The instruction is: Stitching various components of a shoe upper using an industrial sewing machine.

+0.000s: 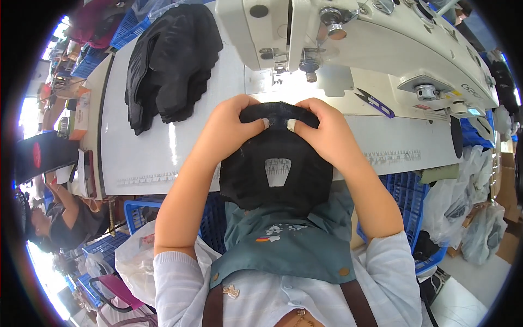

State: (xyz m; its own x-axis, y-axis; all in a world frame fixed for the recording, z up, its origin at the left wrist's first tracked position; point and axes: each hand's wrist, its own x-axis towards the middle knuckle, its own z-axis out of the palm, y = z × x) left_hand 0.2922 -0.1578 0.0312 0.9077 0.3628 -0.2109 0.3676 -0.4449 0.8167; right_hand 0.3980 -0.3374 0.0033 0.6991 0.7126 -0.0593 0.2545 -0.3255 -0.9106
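Both my hands grip the upper edge of a black fabric piece (256, 163), which has a tapered cutout in its middle. My left hand (238, 122) pinches the edge on the left, thumb on top and the other fingers mostly hidden behind. On the right, my right hand (321, 125) holds it the same way, its thumb close to the other thumb. The piece lies over the table's front edge, its lower part hanging toward my apron (283, 245). Just beyond my hands stands the white sewing machine (381, 52), its needle area (279, 65) above the table.
A stack of black fabric pieces (177, 60) lies at the back left of the table (136, 158). Purple-handled thread snips (376, 103) rest right of the machine's needle. Blue baskets (400, 201) and plastic bags (463, 207) stand below on the right. Another person (68, 218) sits at far left.
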